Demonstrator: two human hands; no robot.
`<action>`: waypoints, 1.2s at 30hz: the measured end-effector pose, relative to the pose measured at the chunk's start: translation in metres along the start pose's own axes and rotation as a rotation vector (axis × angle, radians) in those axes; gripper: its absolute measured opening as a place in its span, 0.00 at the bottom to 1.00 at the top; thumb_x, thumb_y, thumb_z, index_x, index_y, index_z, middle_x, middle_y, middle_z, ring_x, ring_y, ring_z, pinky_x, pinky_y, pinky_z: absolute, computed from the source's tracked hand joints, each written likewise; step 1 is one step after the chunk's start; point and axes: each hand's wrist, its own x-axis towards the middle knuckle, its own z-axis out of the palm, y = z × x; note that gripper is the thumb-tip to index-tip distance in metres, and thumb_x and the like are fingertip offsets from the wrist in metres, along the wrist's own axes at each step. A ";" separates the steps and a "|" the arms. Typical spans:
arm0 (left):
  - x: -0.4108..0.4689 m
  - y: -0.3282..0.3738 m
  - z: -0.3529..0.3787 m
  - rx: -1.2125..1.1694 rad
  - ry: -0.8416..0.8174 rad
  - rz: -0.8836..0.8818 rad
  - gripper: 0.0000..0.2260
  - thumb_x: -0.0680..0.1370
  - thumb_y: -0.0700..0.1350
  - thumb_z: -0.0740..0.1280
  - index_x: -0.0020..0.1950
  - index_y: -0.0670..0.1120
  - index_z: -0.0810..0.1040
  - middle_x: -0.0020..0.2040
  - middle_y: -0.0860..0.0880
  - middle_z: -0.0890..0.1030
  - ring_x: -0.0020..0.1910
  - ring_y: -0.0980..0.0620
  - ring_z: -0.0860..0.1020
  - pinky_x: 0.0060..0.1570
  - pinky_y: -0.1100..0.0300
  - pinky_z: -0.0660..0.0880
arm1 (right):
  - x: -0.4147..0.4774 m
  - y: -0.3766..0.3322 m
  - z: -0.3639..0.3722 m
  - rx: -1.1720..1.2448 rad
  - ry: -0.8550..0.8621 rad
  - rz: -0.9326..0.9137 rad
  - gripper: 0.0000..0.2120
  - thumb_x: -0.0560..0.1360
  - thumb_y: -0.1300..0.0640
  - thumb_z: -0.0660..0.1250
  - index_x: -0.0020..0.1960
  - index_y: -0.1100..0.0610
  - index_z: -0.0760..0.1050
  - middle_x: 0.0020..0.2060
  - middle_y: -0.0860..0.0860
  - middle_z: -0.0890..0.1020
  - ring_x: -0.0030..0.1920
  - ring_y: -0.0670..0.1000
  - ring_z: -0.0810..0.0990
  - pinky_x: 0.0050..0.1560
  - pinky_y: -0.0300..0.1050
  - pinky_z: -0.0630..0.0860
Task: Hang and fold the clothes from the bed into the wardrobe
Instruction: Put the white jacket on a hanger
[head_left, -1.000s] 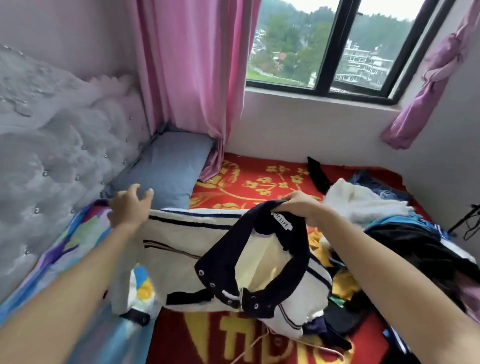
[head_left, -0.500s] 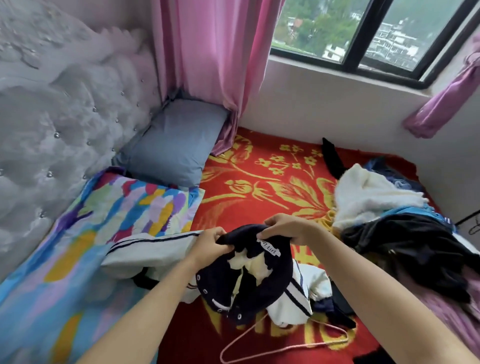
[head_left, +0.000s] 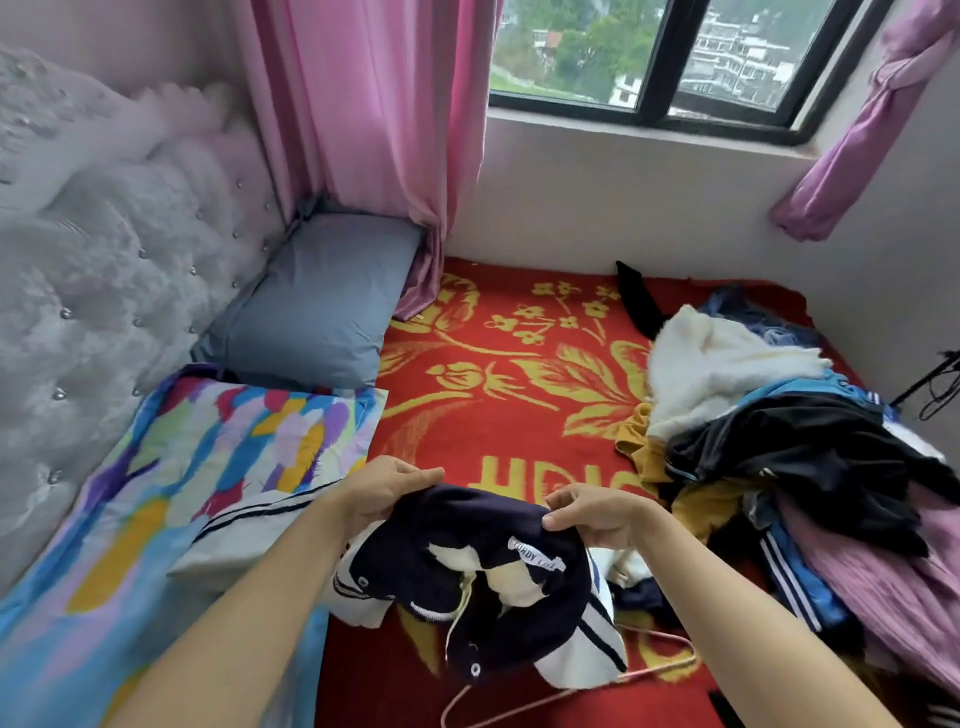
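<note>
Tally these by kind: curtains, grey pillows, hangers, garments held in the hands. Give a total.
Curtains: 2, the pink curtain and the purple curtain
Grey pillows: 1, the grey pillow
Hangers: 1, the pink hanger
Garments held: 1, the navy-and-cream top, gripped by the left hand and the right hand
Total: 5

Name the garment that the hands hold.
The cream knit jacket with navy collar: left hand and right hand pinch its collar; the other clothes lie piled untouched.

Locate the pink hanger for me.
Head view, bottom centre: the pink hanger lies on the red blanket, partly hidden beneath the held navy-and-cream garment.
</note>
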 end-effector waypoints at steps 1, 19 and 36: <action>0.000 0.004 0.001 0.043 0.051 0.004 0.21 0.66 0.58 0.72 0.37 0.40 0.79 0.34 0.43 0.74 0.33 0.50 0.72 0.34 0.62 0.67 | 0.000 -0.003 -0.001 0.004 0.030 -0.011 0.23 0.55 0.51 0.82 0.40 0.59 0.73 0.35 0.50 0.82 0.35 0.47 0.81 0.38 0.40 0.79; 0.007 0.071 -0.016 -0.262 0.828 0.196 0.20 0.72 0.39 0.73 0.28 0.43 0.64 0.30 0.46 0.63 0.31 0.50 0.63 0.30 0.59 0.63 | 0.040 -0.010 0.022 -1.074 1.493 -0.727 0.28 0.76 0.36 0.52 0.61 0.58 0.67 0.50 0.54 0.70 0.49 0.54 0.69 0.41 0.49 0.78; -0.027 0.131 -0.098 -0.448 0.933 0.323 0.14 0.70 0.41 0.75 0.32 0.43 0.71 0.43 0.42 0.76 0.43 0.47 0.75 0.47 0.53 0.74 | -0.017 -0.179 0.005 -0.463 1.304 -0.353 0.09 0.77 0.64 0.55 0.45 0.65 0.73 0.44 0.60 0.78 0.46 0.60 0.76 0.40 0.43 0.66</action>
